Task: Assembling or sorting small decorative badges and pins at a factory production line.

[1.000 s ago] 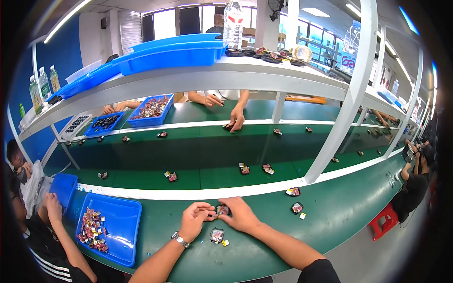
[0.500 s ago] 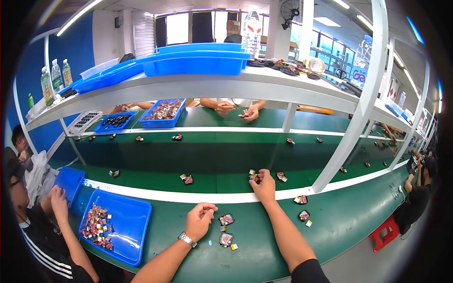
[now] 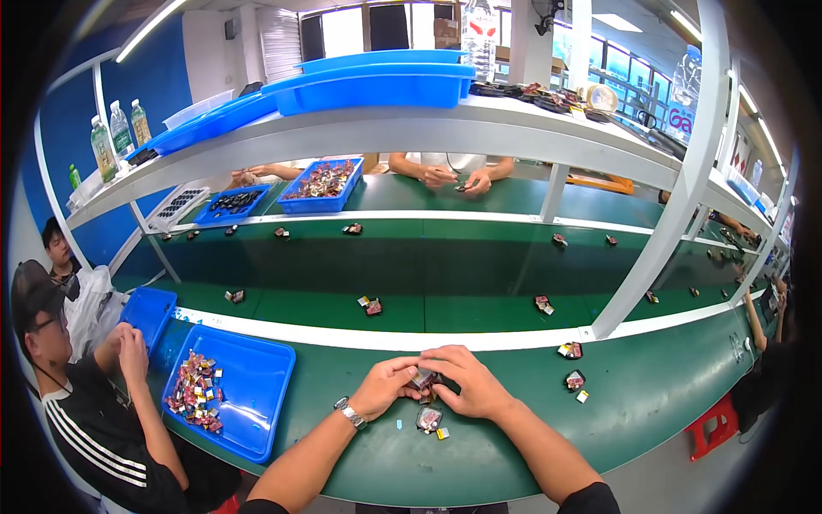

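My left hand (image 3: 387,387), with a metal watch on the wrist, and my right hand (image 3: 467,383) have come together over the green worktop (image 3: 505,467). Between their fingertips is a small electronic part (image 3: 421,377), pale and dark red; both hands are closed on it, and the fingers hide much of its shape. Just below them lies a similar dark-rimmed part (image 3: 430,419) with a small yellow-and-white piece (image 3: 443,433) beside it. A tiny light-blue scrap (image 3: 399,424) is near my left wrist.
A blue tray (image 3: 272,403) of small parts stands at left, beside a seated co-worker (image 3: 94,411). Two more parts (image 3: 574,379) lie to the right. Past a white rail (image 3: 505,338), spaced parts sit on a green belt (image 3: 479,313). Slanting white posts (image 3: 659,231) carry a shelf overhead.
My right hand has come back from the belt to the worktop, and the part it was at there is gone from that spot. My left hand has moved to meet it. The view has shifted slightly.
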Action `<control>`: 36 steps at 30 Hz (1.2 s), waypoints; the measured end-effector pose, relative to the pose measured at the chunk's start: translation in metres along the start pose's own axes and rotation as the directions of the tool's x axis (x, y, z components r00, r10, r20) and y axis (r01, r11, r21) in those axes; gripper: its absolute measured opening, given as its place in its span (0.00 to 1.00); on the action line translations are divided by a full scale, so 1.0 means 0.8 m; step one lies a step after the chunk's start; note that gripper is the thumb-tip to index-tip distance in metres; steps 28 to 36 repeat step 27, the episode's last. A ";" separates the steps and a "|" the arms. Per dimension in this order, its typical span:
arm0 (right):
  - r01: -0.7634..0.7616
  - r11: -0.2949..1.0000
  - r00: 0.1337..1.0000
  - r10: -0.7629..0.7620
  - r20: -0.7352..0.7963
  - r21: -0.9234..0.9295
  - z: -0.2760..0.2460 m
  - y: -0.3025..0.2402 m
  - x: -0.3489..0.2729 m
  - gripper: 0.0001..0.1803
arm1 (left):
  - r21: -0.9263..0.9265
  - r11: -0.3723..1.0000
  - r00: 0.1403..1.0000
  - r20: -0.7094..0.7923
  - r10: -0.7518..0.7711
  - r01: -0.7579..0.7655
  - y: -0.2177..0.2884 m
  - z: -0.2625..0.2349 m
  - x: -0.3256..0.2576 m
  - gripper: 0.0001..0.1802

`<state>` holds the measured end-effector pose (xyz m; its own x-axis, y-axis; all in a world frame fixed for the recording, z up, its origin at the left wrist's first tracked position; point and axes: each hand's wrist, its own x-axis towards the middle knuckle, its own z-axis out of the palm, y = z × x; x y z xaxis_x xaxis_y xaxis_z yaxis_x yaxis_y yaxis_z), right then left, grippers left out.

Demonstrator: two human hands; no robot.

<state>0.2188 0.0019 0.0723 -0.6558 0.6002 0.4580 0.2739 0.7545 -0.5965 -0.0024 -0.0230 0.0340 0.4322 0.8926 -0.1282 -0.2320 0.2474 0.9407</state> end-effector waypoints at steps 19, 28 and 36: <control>0.059 0.996 0.993 -0.066 -0.099 -0.069 0.016 0.005 0.000 0.08 | -0.053 0.998 0.999 0.033 0.035 -0.033 0.000 0.008 0.000 0.23; -0.058 0.998 0.992 0.059 -0.112 0.014 0.023 0.006 -0.003 0.05 | 0.001 0.996 0.990 0.108 0.094 -0.095 0.003 0.006 -0.003 0.28; -0.058 0.998 0.992 0.059 -0.112 0.014 0.023 0.006 -0.003 0.05 | 0.001 0.996 0.990 0.108 0.094 -0.095 0.003 0.006 -0.003 0.28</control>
